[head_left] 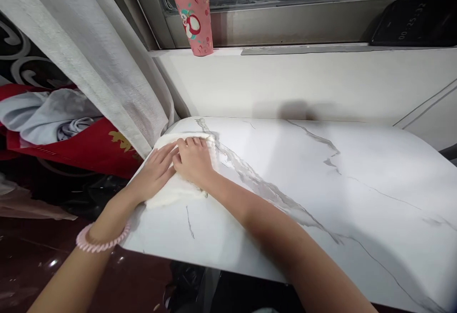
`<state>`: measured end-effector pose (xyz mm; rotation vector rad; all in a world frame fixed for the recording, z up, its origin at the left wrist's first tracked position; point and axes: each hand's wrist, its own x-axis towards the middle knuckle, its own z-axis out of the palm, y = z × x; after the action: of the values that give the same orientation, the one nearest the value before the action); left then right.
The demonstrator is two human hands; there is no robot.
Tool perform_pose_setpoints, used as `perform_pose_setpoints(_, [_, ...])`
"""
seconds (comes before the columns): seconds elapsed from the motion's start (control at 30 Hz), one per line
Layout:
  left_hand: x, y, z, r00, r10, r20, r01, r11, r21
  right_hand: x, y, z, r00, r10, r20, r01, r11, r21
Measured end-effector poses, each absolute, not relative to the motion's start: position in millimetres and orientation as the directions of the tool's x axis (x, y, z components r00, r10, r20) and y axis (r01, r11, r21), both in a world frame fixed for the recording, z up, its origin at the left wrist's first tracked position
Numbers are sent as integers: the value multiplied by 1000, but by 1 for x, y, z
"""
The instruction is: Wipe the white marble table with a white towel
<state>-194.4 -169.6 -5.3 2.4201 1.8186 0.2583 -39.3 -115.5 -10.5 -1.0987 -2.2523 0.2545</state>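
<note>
A white cloth (167,195) lies spread on the left end of a white, grey-veined tabletop (243,237). My left hand (153,175) rests on the cloth's left part, fingers stretched out and lying flat. Touching it at the fingertips, my right hand (194,160) presses on the upper right part of the cloth. Its fingers are bent and closed down on the fabric; their undersides are hidden. A pink coiled band (102,246) circles my left wrist.
A pink patterned cup (194,22) and a dark phone (416,21) showing a timer stand on the window ledge. At the left, a pale curtain (117,51) hangs against the table's edge. Beyond it, a red bag (89,148) holds light-coloured clothes (50,113).
</note>
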Motion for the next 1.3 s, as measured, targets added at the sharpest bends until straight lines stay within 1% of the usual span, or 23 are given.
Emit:
perform_pose_setpoints(0.23, [-170,-250,-24,176,965,195,975,-199,103,-13,-168,-11,-612,638,467,516,770,-375])
perform_pose_setpoints(0.4, [-140,-269,-26,135,971,196,987,-150,63,11,-180,-11,-648,593,478,461,805,-373])
perform_pose_setpoints(0.57, [-108,-254,-24,98,982,163,989,-115,94,39,-157,-12,-699,545,462,388,833,-395])
perform_pose_setpoints(0.7, [-91,-216,-19,89,985,145,979,-113,168,52,-123,-12,-669,601,437,411,789,-457])
perform_pose_setpoints(0.87, [-89,-146,-13,171,975,141,958,-198,206,60,-74,-13,-556,712,429,532,701,-474])
perform_pose_setpoints(1.03, [-73,-67,-15,292,937,194,928,-326,181,74,-23,-12,-390,825,409,666,560,-493])
perform_pose_setpoints(1.13, [-55,-34,-16,347,917,195,913,-378,154,89,-4,-12,-275,876,396,743,455,-490])
perform_pose_setpoints(1.2, [-43,-24,-16,373,907,195,904,-402,145,100,0,-12,-235,887,396,767,420,-486])
perform_pose_setpoints(1.3, [-31,-24,-16,388,897,210,895,-422,146,113,-5,-12,-221,884,413,772,417,-480])
